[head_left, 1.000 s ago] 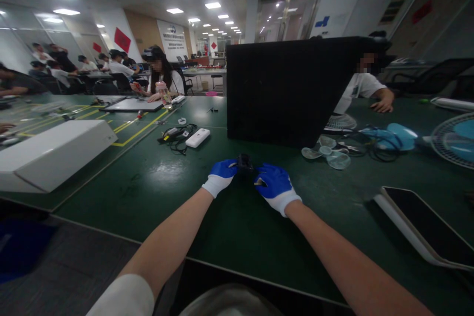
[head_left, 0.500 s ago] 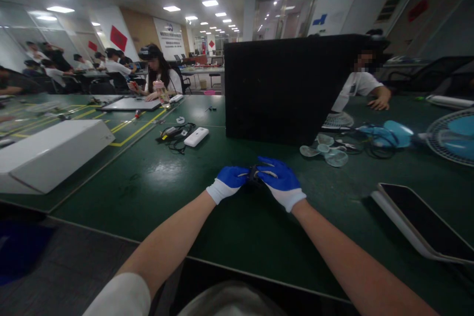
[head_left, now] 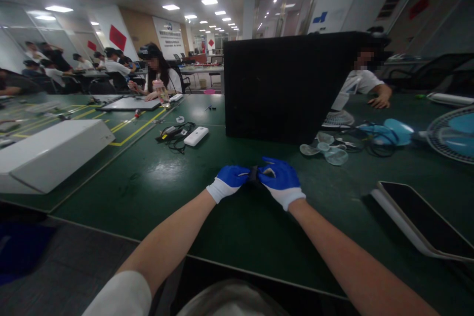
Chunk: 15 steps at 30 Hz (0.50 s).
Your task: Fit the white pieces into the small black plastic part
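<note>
My left hand (head_left: 232,177), in a blue and white work glove, is closed on the left side of a small black object (head_left: 254,175). From the other side, my right hand (head_left: 281,177), gloved the same way, pinches that object between thumb and fingers, with a gap showing inside the curl. The object is dark and partly covered by the gloves, so its kind cannot be made out. Both hands are low over the green table (head_left: 155,207), in front of a large black box-like panel (head_left: 281,89).
A white power bank-like device (head_left: 196,136) and black cables (head_left: 174,138) lie ahead to the left. At far left is a long white box (head_left: 55,153). Clear fan blades (head_left: 326,150), a fan grille (head_left: 454,133) and a dark-screened device (head_left: 425,217) are to the right. Other people sit beyond.
Both hands stay in nearly the same place. The fingers of my right hand have curled and shifted slightly on the black object, which appears turned a little.
</note>
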### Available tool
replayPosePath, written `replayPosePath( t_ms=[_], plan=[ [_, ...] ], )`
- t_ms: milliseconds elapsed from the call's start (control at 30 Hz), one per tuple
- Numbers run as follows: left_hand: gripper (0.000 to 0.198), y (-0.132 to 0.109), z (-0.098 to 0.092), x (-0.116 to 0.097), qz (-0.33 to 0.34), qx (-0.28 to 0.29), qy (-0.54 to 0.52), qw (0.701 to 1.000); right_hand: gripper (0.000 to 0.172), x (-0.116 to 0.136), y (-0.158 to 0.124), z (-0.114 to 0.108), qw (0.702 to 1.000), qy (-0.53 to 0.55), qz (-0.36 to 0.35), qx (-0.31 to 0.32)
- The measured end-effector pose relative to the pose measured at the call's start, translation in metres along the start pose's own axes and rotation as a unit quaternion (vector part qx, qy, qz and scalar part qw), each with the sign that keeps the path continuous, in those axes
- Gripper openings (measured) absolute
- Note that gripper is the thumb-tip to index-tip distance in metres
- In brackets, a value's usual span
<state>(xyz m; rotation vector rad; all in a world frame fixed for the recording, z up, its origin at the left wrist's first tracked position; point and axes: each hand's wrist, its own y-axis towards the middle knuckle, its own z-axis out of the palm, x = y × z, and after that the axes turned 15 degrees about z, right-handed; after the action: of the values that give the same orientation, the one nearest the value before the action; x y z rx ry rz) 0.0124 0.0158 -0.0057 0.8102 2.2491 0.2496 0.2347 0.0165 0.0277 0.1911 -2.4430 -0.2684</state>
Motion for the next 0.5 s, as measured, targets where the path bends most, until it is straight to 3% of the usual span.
replayPosePath(
  t_ms=[167, 333, 500],
  plan=[
    [0.029, 0.0, 0.007, 0.008, 0.018, -0.016, -0.029, 0.999, 0.024, -0.001, 0.001, 0.001, 0.998, -0.037, 0.019, -0.037],
    [0.026, 0.005, 0.011, 0.028, -0.023, -0.072, -0.052, 0.996, 0.04, -0.021, 0.023, -0.023, 0.996, -0.047, 0.069, -0.045],
    [0.026, 0.01, 0.001, 0.044, -0.091, -0.113, -0.041, 0.989, 0.051, -0.041, 0.043, -0.056, 0.967, -0.198, 0.157, 0.04]
  ],
)
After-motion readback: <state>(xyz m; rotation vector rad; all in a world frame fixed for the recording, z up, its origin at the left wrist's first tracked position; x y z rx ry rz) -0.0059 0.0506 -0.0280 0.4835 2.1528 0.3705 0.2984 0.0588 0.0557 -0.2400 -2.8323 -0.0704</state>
